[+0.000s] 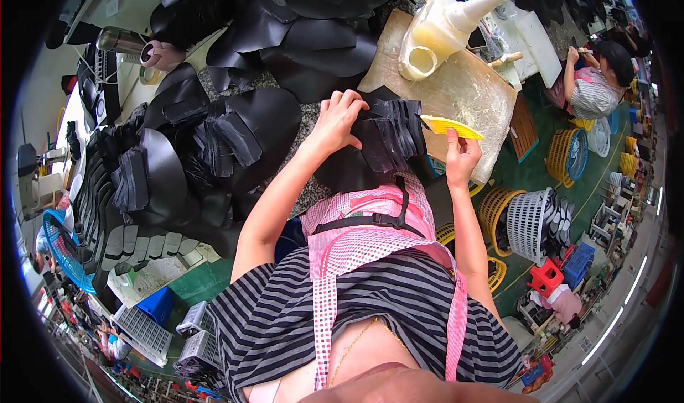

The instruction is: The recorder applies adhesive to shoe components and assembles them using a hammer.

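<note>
My left hand (339,122) rests on black leather pieces at the table's near edge, fingers bent and thumb spread apart. Just right of it lies a fanned stack of black strips (388,136), overlapping one another. Between thumb and fingers, my right hand (462,154) pinches a flat yellow scraper (452,127). The scraper is raised beside the stack's right end, over the near edge of a glue-smeared board (456,97). On that board stands a large cream glue bottle (442,36) with a long cone nozzle.
Black leather panels (313,47) cover the table's far side, and more strips (228,143) lie left. A metal flask (120,41) stands far left. Baskets, such as a white one (529,225), stand on the floor to the right. Another person (598,82) works at the upper right.
</note>
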A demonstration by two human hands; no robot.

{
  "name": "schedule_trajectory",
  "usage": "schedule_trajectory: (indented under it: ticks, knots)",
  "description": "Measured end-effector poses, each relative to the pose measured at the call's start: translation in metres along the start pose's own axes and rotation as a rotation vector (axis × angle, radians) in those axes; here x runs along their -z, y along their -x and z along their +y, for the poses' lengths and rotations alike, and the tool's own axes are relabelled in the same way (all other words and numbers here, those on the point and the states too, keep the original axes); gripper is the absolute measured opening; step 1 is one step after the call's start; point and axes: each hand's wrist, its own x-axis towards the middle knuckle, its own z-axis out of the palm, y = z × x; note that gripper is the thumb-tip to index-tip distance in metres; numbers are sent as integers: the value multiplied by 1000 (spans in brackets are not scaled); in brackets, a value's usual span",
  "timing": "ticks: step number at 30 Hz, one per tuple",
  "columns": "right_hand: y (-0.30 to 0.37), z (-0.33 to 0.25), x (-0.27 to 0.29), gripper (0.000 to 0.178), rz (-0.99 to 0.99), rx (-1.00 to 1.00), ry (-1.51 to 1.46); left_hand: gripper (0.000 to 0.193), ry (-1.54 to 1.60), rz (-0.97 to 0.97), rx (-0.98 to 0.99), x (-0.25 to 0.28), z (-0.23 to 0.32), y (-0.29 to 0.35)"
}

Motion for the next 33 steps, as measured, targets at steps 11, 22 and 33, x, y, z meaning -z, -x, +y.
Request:
schedule_trajectory:
  ticks: [11,22,33]
  knots:
    - [-6,4,0,15,-43,-45,10,26,71,-78,74,33,-15,58]
    - [-27,9,-13,22,-153,-21,46,21,788,1224,859,9,-16,183]
    - [-30,2,-14,23,-122,13,40,28,403,1190,769,9,-6,186]
